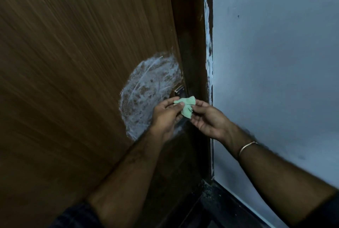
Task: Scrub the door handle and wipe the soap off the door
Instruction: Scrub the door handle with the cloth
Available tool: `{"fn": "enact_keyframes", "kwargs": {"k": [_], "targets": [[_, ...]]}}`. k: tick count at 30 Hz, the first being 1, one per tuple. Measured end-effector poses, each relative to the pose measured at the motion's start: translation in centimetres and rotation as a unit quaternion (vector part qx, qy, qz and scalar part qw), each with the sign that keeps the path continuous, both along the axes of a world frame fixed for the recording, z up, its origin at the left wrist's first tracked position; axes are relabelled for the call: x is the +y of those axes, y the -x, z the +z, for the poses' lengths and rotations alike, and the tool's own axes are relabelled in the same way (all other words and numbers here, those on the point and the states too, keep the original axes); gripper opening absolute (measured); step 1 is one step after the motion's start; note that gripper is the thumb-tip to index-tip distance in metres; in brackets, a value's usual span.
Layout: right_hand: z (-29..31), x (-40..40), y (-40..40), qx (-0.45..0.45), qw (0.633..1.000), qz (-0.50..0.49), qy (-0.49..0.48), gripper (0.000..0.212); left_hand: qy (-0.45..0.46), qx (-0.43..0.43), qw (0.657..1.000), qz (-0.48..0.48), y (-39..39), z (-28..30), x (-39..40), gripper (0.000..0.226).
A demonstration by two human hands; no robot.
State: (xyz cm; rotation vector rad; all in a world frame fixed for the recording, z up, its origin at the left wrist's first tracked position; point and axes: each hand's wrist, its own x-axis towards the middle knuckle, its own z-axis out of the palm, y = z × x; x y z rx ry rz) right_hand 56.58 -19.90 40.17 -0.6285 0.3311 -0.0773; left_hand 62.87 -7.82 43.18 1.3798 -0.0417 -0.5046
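The door handle (179, 89) is a metal fitting mounted at the latch edge of the wooden door (82, 62); only its upper plate shows, and the lower part is hidden behind the cloth and hands, so its full shape cannot be determined. A small crumpled green cloth (185, 106) is held directly in front of and just below the handle. The left hand (166, 115) pinches the left side of the cloth between the thumb and curled fingers. The right hand (207, 119) pinches the right side of the cloth between thumb and fingertips, with the remaining fingers loosely curled beneath. Both hands meet at the cloth, close together. A rounded patch of white soap foam (146, 91) covers the door face to the left of the handle, streaked and broken, with brown wood showing through in spots; the left hand overlaps its lower right portion. The dark door frame (192, 44) runs vertically beside the latch edge, and its outer edge carries smears of pale paint. A pale blue-grey wall (275, 62) adjoins the frame on the right. A thin metal bangle (246, 148) encircles the right wrist. Dark sleeves appear at the lower edge of the view on both forearms.
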Motion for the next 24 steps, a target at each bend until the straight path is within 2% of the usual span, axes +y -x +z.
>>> {"fn": "enact_keyframes", "kwargs": {"k": [3, 6, 10, 15, 19, 21, 24], "targets": [[-0.1, -0.3, 0.4, 0.012, 0.999, -0.032, 0.011, 0.025, 0.010, -0.011, 1.000, 0.002, 0.1, 0.0, -0.3, 0.027], [0.0, -0.2, 1.0, -0.016, 0.989, -0.065, 0.128, 0.029, -0.006, -0.045, 0.999, 0.013, -0.1, -0.1, -0.5, 0.027], [0.3, 0.5, 1.8, -0.051, 0.925, -0.071, 0.369, 0.031, -0.018, -0.070, 0.997, -0.019, -0.1, -0.1, -0.4, 0.035], [0.1, 0.3, 1.6, -0.014, 0.910, -0.086, 0.404, 0.023, -0.020, -0.064, 0.996, -0.063, -0.1, 0.1, 0.4, 0.041], [-0.2, 0.1, 1.0, 0.020, 0.847, -0.127, 0.515, 0.014, -0.043, -0.067, 0.995, -0.060, -0.3, 0.2, 0.8, 0.037], [-0.2, 0.1, 0.7, 0.032, 0.870, -0.132, 0.474, 0.013, -0.067, -0.081, 0.993, -0.058, -0.2, 0.1, 0.9, 0.034], [0.2, 0.1, 0.2, 0.045, 0.944, -0.095, 0.312, 0.017, -0.087, -0.091, 0.990, -0.064, 0.0, 0.0, 0.9, 0.027]]}}
